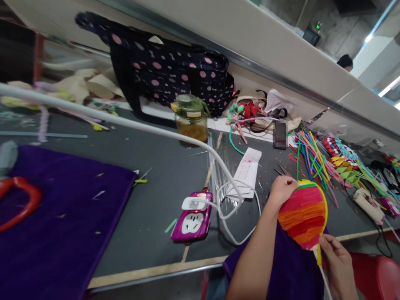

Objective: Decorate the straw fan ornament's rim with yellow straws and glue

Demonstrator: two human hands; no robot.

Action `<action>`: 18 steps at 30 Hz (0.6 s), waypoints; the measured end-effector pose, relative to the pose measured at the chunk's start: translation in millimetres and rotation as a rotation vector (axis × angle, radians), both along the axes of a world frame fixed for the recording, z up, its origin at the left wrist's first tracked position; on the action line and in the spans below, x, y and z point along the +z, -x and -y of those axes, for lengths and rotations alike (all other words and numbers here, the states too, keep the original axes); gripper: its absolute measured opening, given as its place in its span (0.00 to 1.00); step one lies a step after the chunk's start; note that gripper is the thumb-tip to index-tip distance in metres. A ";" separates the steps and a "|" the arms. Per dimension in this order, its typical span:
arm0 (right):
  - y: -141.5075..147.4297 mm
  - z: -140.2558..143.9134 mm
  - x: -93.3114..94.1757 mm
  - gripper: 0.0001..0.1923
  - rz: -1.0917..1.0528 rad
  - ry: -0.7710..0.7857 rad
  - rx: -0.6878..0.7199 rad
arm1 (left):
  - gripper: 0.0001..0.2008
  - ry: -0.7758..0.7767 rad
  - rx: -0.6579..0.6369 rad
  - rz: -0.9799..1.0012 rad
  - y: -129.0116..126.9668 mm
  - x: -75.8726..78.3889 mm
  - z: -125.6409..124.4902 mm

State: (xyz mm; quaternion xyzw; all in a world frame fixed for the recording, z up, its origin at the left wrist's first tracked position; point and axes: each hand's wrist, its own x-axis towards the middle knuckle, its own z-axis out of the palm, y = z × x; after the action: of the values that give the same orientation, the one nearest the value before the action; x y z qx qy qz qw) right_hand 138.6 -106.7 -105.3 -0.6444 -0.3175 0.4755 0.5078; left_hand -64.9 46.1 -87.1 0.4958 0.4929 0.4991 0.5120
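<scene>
A round hand fan [301, 212] with pink, orange and red stripes, a green band and a thin pale handle is tilted in front of me, over purple cloth at the table's front edge. Yellow trim [325, 204] runs along its rim. My left hand [283, 191] is closed on the far edge of the fan, fingertips at the yellow and green border. Near the base of the handle, my right hand [336, 256] pinches the lower end of the yellow trim, which hangs down beside the handle.
A purple power strip [192, 216] with a white cable lies left of my arm. Behind are a green-lidded jar [191, 118], a paper slip [247, 171] and a dotted bag [175, 71]. Colourful pipe cleaners [312, 154] and a glue gun [368, 204] lie right; red-handled scissors [29, 196] lie left.
</scene>
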 end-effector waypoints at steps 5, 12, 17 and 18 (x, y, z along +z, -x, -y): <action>-5.8 -0.5 -3.8 0.20 0.260 -0.018 0.019 | 0.10 -0.011 -0.003 -0.016 -0.8 -1.2 -0.3; -3.8 -1.6 -0.2 0.21 0.428 -0.043 0.067 | 0.10 -0.040 0.006 -0.033 -1.5 -4.8 -3.0; 0.7 -2.7 -0.9 0.18 0.213 -0.038 0.095 | 0.10 -0.053 0.007 -0.018 0.2 -5.0 -3.7; 1.4 -2.6 -0.9 0.17 0.176 -0.036 0.103 | 0.10 -0.056 0.007 -0.012 0.6 -4.6 -3.5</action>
State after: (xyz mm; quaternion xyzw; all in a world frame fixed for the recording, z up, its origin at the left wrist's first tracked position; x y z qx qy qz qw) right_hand 137.2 -104.1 -106.1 -0.6573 -0.4021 0.4369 0.4641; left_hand -65.5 49.6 -91.7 0.5112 0.4836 0.5114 0.4933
